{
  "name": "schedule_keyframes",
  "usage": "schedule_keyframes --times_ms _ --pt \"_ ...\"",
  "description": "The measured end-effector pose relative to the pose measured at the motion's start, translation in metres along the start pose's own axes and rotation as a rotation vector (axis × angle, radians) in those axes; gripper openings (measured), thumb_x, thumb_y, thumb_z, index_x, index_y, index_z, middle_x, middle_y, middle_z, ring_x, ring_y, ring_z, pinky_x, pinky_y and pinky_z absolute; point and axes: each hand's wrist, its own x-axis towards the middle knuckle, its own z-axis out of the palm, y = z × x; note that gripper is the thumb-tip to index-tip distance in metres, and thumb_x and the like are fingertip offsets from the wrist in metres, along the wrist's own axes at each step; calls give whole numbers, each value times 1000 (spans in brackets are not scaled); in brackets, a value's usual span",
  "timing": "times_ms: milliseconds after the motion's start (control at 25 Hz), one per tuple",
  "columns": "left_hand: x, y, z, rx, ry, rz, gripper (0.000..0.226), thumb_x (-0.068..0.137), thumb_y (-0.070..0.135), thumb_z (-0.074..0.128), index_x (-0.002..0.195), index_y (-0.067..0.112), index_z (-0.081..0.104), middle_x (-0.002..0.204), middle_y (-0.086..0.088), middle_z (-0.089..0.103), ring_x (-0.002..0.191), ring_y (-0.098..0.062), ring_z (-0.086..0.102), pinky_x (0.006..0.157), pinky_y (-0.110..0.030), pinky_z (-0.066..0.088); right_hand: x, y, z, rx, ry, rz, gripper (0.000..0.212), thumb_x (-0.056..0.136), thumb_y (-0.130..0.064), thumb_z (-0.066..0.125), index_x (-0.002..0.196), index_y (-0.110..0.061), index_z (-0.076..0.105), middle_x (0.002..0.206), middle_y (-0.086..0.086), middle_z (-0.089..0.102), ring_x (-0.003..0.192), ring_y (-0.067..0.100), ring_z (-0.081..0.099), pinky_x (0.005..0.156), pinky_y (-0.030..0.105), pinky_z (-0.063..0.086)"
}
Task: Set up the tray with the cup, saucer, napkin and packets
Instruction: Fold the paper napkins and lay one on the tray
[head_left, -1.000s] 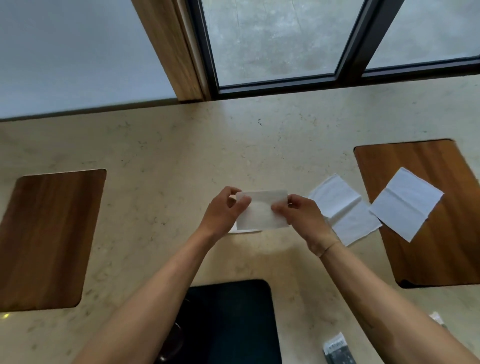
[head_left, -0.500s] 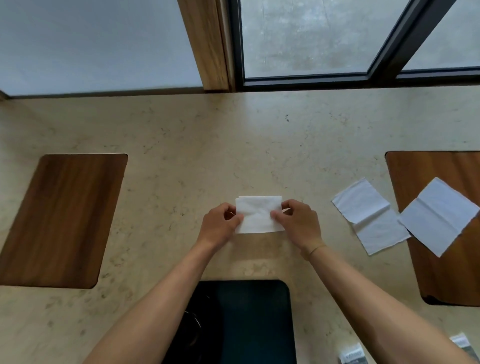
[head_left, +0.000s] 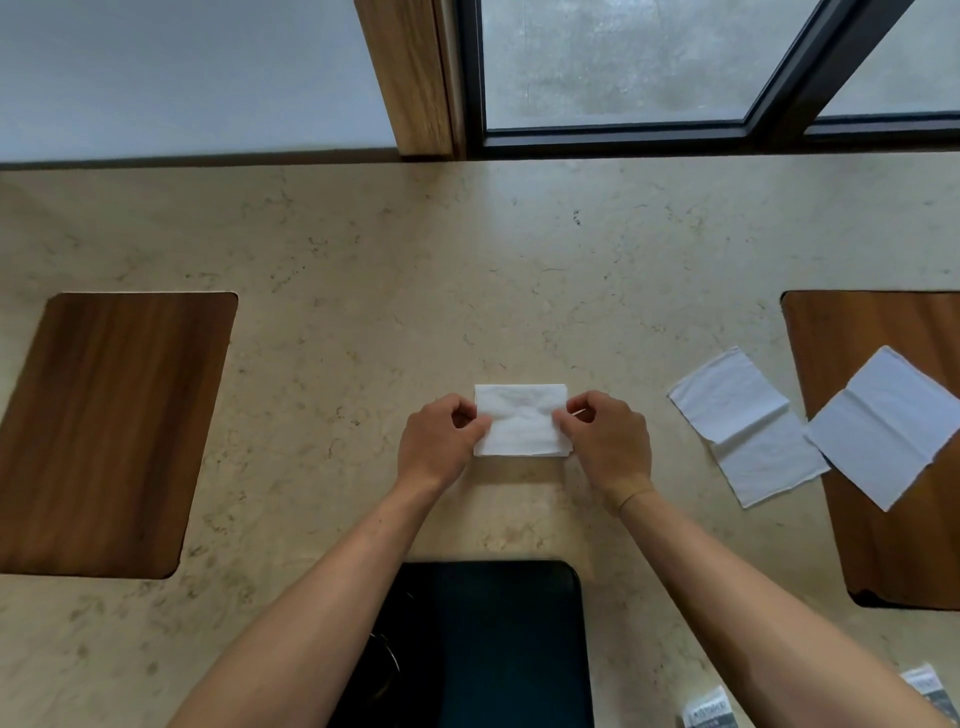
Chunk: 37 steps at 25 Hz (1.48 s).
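Folded napkin (head_left: 521, 421) between both hands

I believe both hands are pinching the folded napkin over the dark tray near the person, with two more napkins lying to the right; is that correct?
Not quite. In the head view, the left hand and right hand pinch the folded napkin over the bare stone counter, beyond the dark tray, not over it. Two more napkins do lie to the right.

Stone counter (head_left: 467, 270) carries one wooden board (head_left: 109, 431) at left, another (head_left: 883, 561) at right; window (head_left: 623, 62) behind.
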Motion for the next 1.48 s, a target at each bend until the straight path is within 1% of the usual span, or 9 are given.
schedule_keyframes --times_ms 240,440,640,760,880,960,1040,1280,1480 --pt "1 1 2 67 19 5 10 82 35 70 82 26 68 79 13 68 75 -9 63 70 -32 53 0 2 4 -13 16 -4 11 87 -36 64 89 -25 67 84 -7 70 76 14 63 68 32 53" --pt "-1 1 2 78 35 18 10 83 35 69 82 26 67 76 15 66 73 -4 61 67 -30 53 2 2 3 -9 25 4 11 86 -37 63 89 -27 65 82 -9 68 77 15 62 65 30 50" --pt "1 0 2 109 28 28 9 82 34 70 81 26 67 76 14 65 72 -5 62 65 -30 54 3 6 5 -47 25 -24 14 86 -36 65 95 -25 63 79 -11 62 73 16 60 62 28 45" --pt "0 2 1 138 36 35 9 81 32 71 81 26 64 74 13 64 70 -7 61 63 -29 52 2 7 6 -73 39 -43 20 86 -36 66 101 -26 58 80 -10 61 72 18 60 63 32 51" --pt "-2 3 3 156 48 47 15 79 30 71 87 27 59 73 12 63 71 -9 62 63 -31 54 2 7 6 -79 50 -39 28 84 -37 66 106 -27 52 80 -7 63 71 20 61 64 35 54" --pt "-3 3 3 146 61 51 22 79 30 71 93 29 55 73 12 62 72 -10 62 65 -34 55 2 7 4 -65 61 -40 29 84 -36 68 107 -28 52 76 -9 60 71 17 60 63 33 51" --pt "-5 3 3 116 75 52 24 79 29 72 96 29 54 73 11 61 72 -9 62 67 -36 56 2 7 0 -55 80 -58 28 83 -36 70 106 -28 55 75 -11 58 71 14 60 63 32 51" --pt "-12 11 9 81 92 192 18 82 30 72 96 26 62 81 13 63 71 -3 61 68 -33 57 -4 15 -22 -66 141 -152 26 85 -36 70 107 -26 62 82 -10 63 71 9 59 60 26 47" --pt "-17 38 32 63 40 284 14 80 31 72 91 29 64 82 14 64 73 -4 60 68 -36 55 -9 40 -59 -90 169 -139 24 87 -40 66 107 -29 62 88 -11 65 72 8 59 62 26 47"
